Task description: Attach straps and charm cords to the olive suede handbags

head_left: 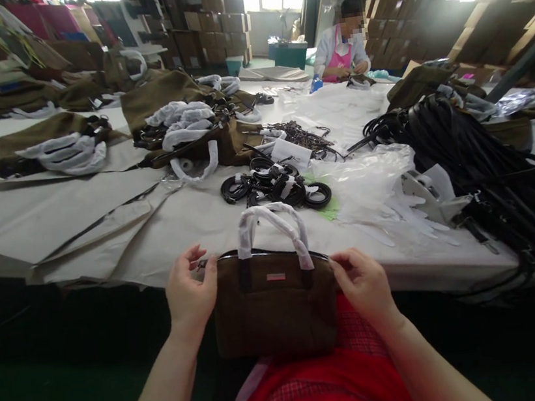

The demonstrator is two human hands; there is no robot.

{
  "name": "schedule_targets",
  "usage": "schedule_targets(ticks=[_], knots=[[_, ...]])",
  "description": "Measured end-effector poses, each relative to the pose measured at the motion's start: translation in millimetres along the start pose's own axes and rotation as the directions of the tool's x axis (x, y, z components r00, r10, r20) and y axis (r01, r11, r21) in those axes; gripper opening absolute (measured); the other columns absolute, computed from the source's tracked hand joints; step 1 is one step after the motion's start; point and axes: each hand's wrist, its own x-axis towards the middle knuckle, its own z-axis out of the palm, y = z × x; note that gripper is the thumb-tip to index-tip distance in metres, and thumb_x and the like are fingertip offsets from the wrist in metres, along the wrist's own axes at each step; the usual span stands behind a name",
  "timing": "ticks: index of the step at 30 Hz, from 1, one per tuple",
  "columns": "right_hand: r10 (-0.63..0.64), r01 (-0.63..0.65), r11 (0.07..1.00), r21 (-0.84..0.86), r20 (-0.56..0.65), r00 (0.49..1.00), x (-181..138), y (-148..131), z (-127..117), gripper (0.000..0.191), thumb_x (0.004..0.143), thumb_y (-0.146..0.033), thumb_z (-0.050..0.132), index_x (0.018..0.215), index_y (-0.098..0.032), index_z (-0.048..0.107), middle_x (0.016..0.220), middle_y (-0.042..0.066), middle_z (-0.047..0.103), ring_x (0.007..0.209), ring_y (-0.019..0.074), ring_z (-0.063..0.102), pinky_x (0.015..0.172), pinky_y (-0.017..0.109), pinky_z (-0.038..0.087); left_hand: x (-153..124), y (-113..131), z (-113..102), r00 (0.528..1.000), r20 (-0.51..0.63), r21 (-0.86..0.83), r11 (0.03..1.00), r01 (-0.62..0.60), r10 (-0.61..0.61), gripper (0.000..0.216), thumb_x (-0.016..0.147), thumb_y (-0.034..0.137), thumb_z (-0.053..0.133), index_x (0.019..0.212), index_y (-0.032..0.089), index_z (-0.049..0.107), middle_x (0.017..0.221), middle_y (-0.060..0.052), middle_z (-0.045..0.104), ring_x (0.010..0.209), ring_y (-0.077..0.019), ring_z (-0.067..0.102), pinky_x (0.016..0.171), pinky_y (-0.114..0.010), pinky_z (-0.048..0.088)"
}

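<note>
An olive-brown handbag [276, 318] stands upright in front of my body, at the table's near edge. Its two handles [272, 216] are wrapped in white film and arch upward. A zipper [255, 253] runs along its top, and a small label plate [275, 277] sits on the front. My left hand [193, 286] is at the bag's upper left corner, thumb and fingers closing on the zipper's end tab. At the upper right corner, my right hand [364, 280] pinches the bag's edge near the other zipper end.
Coiled black straps [278, 186] lie beyond the bag. More brown bags [170, 98] with wrapped handles sit at back left. Clear plastic bags [367, 174] and a heap of long black straps [462, 148] are at right. Across the table [105, 241], a person in a pink apron [340, 56] works.
</note>
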Motion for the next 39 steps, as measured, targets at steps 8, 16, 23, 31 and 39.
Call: schedule_targets(ticks=[8,16,23,31,39], knots=[[0.13,-0.127,0.985,-0.114,0.011,0.992,-10.3,31.2,-3.9,0.023,0.091,-0.04,0.055,0.087,-0.02,0.066,0.086,0.008,0.07,0.078,0.0223,0.065,0.074,0.033,0.05,-33.2,-39.0,-0.7,0.951,0.151,-0.155,0.944,0.292,-0.269,0.062,0.073,0.056,0.068,0.114,0.011,0.056,0.112,-0.019,0.068,0.097,-0.0286,0.07,0.089,-0.044,0.057],[0.378,-0.316,0.919,-0.235,0.301,0.876,-29.3,59.3,2.9,0.031,0.085,-0.048,0.06,0.095,-0.02,0.067,0.094,0.01,0.074,0.078,0.0249,0.069,0.077,0.038,0.052,-33.4,-34.0,12.0,0.826,0.469,-0.227,0.861,0.455,-0.313,0.059,0.068,0.059,0.074,0.106,0.014,0.066,0.102,-0.013,0.075,0.097,-0.03,0.071,0.084,-0.039,0.058],[0.439,-0.335,0.888,-0.316,0.359,0.824,-42.1,67.7,-0.1,0.026,0.083,-0.046,0.063,0.09,-0.021,0.065,0.08,0.008,0.074,0.073,0.0257,0.07,0.067,0.035,0.049,-38.4,-10.9,6.1,0.757,0.599,-0.201,0.866,0.458,-0.261,0.047,0.058,0.048,0.083,0.089,0.015,0.072,0.091,-0.01,0.078,0.087,-0.0306,0.073,0.077,-0.04,0.061],[0.322,-0.35,0.935,-0.049,0.527,0.787,-48.8,22.3,-13.9,0.026,0.086,-0.045,0.06,0.087,-0.02,0.067,0.083,0.006,0.073,0.075,0.0226,0.068,0.07,0.033,0.051,-64.9,13.3,-2.0,0.727,0.677,-0.318,0.845,0.429,-0.114,0.043,0.061,0.043,0.082,0.095,0.017,0.072,0.092,-0.007,0.078,0.089,-0.0295,0.073,0.081,-0.041,0.061],[0.246,-0.414,0.868,0.276,0.484,0.84,-52.0,-16.9,-27.5,0.038,0.083,-0.04,0.067,0.114,-0.018,0.064,0.102,0.009,0.072,0.091,0.0227,0.069,0.077,0.033,0.057,-76.0,50.8,-20.8,0.701,0.697,-0.324,0.938,0.12,0.151,0.037,0.07,0.043,0.077,0.098,0.02,0.07,0.093,-0.005,0.074,0.085,-0.0244,0.069,0.081,-0.037,0.057]])
